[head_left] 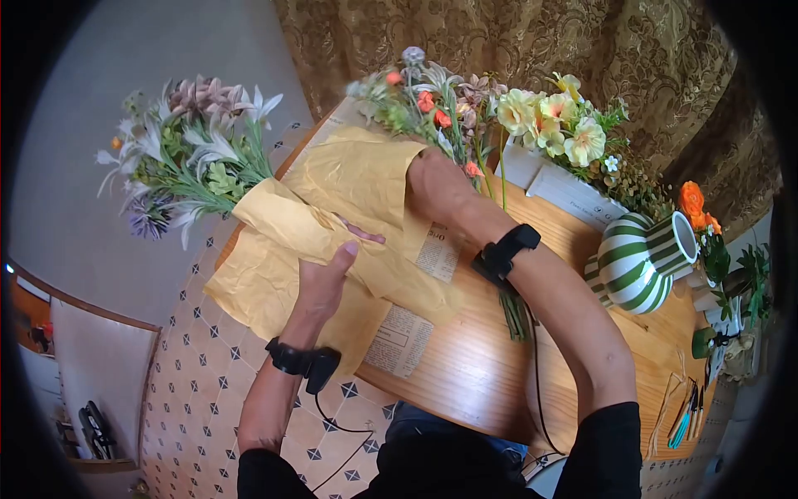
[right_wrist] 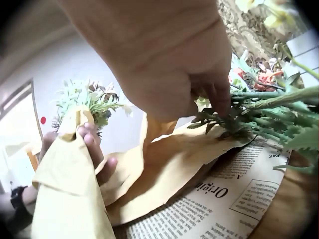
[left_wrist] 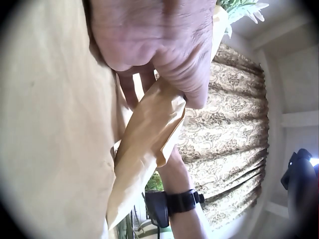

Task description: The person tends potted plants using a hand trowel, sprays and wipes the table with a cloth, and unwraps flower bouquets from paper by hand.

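Observation:
Brown wrapping paper [head_left: 349,170] is folded round a bouquet [head_left: 208,154] of white lilies, mauve blooms and green leaves, whose heads stick out at the left. My left hand [head_left: 322,283] grips the rolled paper round the stems, thumb on top. In the left wrist view, the rolled paper [left_wrist: 149,129] passes under the palm. My right hand [head_left: 436,183] is at the paper's far right edge, fingers curled down and partly hidden; it appears to pinch that edge. Right beside its fingertips, in the right wrist view, lie green stems [right_wrist: 279,112] of other flowers.
Newspaper-print paper [head_left: 401,341] lies under the brown paper on the wooden table [head_left: 474,366]. Coral and mauve flowers [head_left: 432,104] lie at the back, near yellow flowers [head_left: 553,125]. A green-striped vase [head_left: 636,262] lies tipped at the right. Tools [head_left: 686,416] rest near the right edge.

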`<action>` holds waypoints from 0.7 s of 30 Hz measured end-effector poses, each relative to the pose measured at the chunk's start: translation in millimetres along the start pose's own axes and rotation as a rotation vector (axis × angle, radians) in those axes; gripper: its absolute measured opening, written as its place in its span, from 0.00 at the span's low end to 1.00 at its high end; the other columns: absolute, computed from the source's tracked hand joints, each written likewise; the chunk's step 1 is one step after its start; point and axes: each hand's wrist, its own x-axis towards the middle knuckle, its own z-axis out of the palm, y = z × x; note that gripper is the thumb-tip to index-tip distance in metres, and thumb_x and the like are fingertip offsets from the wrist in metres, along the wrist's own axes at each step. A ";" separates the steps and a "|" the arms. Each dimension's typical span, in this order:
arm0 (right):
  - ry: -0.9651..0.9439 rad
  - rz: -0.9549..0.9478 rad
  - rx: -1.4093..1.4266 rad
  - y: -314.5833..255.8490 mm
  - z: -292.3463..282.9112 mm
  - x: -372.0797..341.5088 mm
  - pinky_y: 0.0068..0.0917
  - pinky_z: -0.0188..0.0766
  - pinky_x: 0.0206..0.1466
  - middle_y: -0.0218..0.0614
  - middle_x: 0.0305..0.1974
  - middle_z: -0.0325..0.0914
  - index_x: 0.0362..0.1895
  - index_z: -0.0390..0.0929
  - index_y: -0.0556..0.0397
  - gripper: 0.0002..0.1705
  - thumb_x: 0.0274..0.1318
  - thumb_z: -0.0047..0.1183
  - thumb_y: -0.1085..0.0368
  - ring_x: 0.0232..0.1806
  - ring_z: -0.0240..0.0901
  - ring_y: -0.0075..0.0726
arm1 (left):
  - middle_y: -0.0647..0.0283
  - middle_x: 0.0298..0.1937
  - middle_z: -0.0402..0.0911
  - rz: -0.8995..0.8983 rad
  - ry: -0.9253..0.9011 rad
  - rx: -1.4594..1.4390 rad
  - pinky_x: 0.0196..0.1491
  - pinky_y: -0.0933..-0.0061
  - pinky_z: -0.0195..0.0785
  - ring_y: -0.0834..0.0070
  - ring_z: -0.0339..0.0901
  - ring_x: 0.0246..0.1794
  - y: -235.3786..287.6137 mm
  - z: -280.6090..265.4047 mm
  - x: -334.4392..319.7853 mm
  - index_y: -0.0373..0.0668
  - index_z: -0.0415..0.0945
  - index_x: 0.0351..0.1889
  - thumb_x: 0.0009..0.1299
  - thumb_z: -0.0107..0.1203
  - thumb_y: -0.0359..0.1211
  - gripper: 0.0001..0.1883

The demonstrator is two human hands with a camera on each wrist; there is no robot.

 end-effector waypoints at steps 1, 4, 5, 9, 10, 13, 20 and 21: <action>-0.002 0.002 -0.004 5.5 7.2 7.2 0.49 0.73 0.63 0.59 0.56 0.76 0.53 0.79 0.68 0.21 0.55 0.55 0.70 0.60 0.74 0.65 | 0.59 0.46 0.81 0.000 -0.001 -0.005 0.68 0.51 0.69 0.60 0.81 0.56 -2.5 -1.8 1.0 0.42 0.63 0.58 0.70 0.63 0.32 0.23; 0.622 -0.010 0.342 25.6 28.2 31.6 0.49 0.74 0.61 0.61 0.50 0.79 0.51 0.79 0.66 0.21 0.53 0.57 0.70 0.57 0.74 0.68 | 0.60 0.46 0.81 0.032 -0.032 0.090 0.69 0.51 0.68 0.58 0.80 0.59 -5.3 -3.7 3.6 0.43 0.64 0.58 0.70 0.64 0.33 0.23; 0.403 0.012 0.388 29.6 21.0 33.2 0.49 0.73 0.62 0.62 0.53 0.77 0.51 0.78 0.66 0.20 0.52 0.57 0.70 0.58 0.74 0.69 | 0.55 0.51 0.82 0.039 -0.030 0.119 0.69 0.55 0.66 0.61 0.79 0.59 -1.3 1.0 2.3 0.40 0.70 0.53 0.71 0.60 0.32 0.16; 0.059 0.060 0.381 28.7 12.6 30.9 0.47 0.71 0.64 0.62 0.62 0.69 0.50 0.75 0.65 0.21 0.51 0.59 0.69 0.62 0.70 0.67 | 0.49 0.58 0.81 0.006 -0.017 0.126 0.69 0.60 0.64 0.65 0.75 0.63 -0.3 1.3 1.1 0.37 0.79 0.48 0.73 0.57 0.33 0.10; 0.056 0.058 0.380 28.9 16.0 27.7 0.47 0.71 0.64 0.62 0.62 0.69 0.50 0.75 0.65 0.21 0.51 0.59 0.69 0.62 0.70 0.67 | 0.49 0.58 0.81 0.006 -0.014 0.124 0.69 0.60 0.64 0.65 0.75 0.63 -0.8 1.1 0.8 0.37 0.79 0.48 0.73 0.57 0.33 0.10; 0.287 -0.121 0.203 34.3 36.3 19.0 0.47 0.72 0.63 0.55 0.62 0.73 0.57 0.75 0.62 0.23 0.56 0.51 0.72 0.67 0.66 0.62 | 0.49 0.59 0.81 0.030 -0.046 0.173 0.69 0.61 0.64 0.65 0.75 0.64 -1.8 0.1 1.3 0.38 0.79 0.48 0.73 0.57 0.33 0.10; 0.402 -0.177 -0.306 21.0 37.4 15.8 0.36 0.82 0.45 0.43 0.50 0.71 0.64 0.67 0.58 0.35 0.49 0.58 0.75 0.54 0.72 0.49 | 0.51 0.58 0.81 0.030 -0.050 0.169 0.70 0.61 0.63 0.65 0.75 0.65 -0.5 1.2 2.1 0.38 0.79 0.48 0.72 0.58 0.33 0.11; 0.455 -0.196 -0.350 20.2 35.6 16.7 0.32 0.83 0.41 0.44 0.50 0.72 0.62 0.68 0.60 0.35 0.45 0.59 0.77 0.53 0.73 0.45 | 0.52 0.57 0.81 0.034 -0.050 0.169 0.70 0.60 0.63 0.65 0.75 0.65 -0.5 1.1 3.3 0.38 0.79 0.47 0.72 0.58 0.33 0.10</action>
